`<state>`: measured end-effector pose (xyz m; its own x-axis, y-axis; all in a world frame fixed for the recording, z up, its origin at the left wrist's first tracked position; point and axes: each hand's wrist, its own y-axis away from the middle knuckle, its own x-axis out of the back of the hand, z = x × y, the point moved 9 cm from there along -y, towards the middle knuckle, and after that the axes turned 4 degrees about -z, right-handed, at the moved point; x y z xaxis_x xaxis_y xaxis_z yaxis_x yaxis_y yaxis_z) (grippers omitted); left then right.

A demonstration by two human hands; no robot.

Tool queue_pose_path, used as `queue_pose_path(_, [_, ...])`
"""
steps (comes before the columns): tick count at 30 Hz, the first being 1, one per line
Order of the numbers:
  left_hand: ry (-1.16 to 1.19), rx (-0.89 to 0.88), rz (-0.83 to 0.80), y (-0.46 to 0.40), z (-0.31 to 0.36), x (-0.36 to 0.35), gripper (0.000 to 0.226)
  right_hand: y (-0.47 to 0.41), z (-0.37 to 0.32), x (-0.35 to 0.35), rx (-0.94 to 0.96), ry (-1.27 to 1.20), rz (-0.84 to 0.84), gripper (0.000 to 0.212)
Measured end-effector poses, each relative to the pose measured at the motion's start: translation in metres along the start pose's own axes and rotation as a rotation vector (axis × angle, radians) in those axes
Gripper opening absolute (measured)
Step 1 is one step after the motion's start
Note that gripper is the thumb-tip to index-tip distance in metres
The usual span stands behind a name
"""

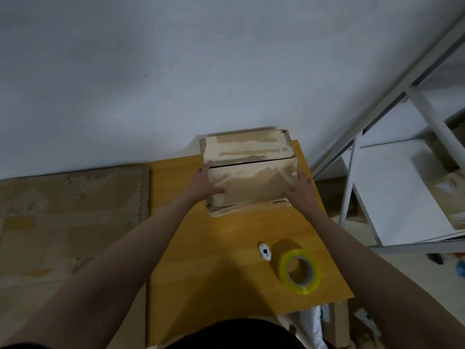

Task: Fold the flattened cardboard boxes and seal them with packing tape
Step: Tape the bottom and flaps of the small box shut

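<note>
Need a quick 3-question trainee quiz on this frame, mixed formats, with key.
1. True or false: the tape roll lies on the wooden table, apart from the cardboard box.
2. Which thing lies just left of the tape roll? A) scissors B) small white cutter C) marker
3. Fill in: the left hand and right hand both rest on the ____.

Key: 1 true; 2 B; 3 cardboard box. The seam across the box's top shows dark and looks untaped.

Brown box [251,177], yellow tape roll [300,271], orange-yellow wood-grain table [226,248].
</note>
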<state>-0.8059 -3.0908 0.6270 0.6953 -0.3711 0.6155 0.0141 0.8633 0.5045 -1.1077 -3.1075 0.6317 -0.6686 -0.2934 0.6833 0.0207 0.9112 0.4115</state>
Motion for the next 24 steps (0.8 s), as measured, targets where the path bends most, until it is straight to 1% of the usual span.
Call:
queue_pose_path(3, [-0.078, 0.018, -0.007, -0.011, 0.016, 0.003, 0.101, -0.012, 0.001, 0.014, 0.005, 0.154, -0.063, 0.079])
queue_pose_path(6, [-0.145, 0.049, -0.007, -0.011, 0.019, 0.009, 0.099, -0.011, -0.007, 0.028, 0.000, 0.229, -0.039, 0.077])
queue_pose_path(8, [-0.217, 0.034, 0.049, -0.004, 0.022, 0.019, 0.092, -0.006, -0.026, 0.034, 0.077, 0.292, 0.017, 0.073])
queue_pose_path(10, [-0.340, -0.006, 0.147, 0.010, 0.022, 0.035, 0.084, -0.002, -0.051, 0.033, 0.175, 0.357, 0.064, 0.067])
queue_pose_path(12, [-0.481, -0.041, 0.246, 0.031, 0.016, 0.051, 0.077, 0.001, -0.075, 0.024, 0.238, 0.386, 0.069, 0.063])
queue_pose_path(15, [-0.558, -0.011, 0.331, 0.066, -0.013, 0.073, 0.075, 0.009, -0.112, -0.007, 0.322, 0.423, 0.011, 0.062])
queue_pose_path(20, [-0.555, 0.115, 0.439, 0.135, -0.078, 0.111, 0.070, 0.044, -0.180, -0.072, 0.490, 0.424, -0.049, 0.062])
queue_pose_path(24, [-0.540, 0.213, 0.495, 0.191, -0.137, 0.135, 0.069, 0.085, -0.228, -0.125, 0.600, 0.469, -0.050, 0.061])
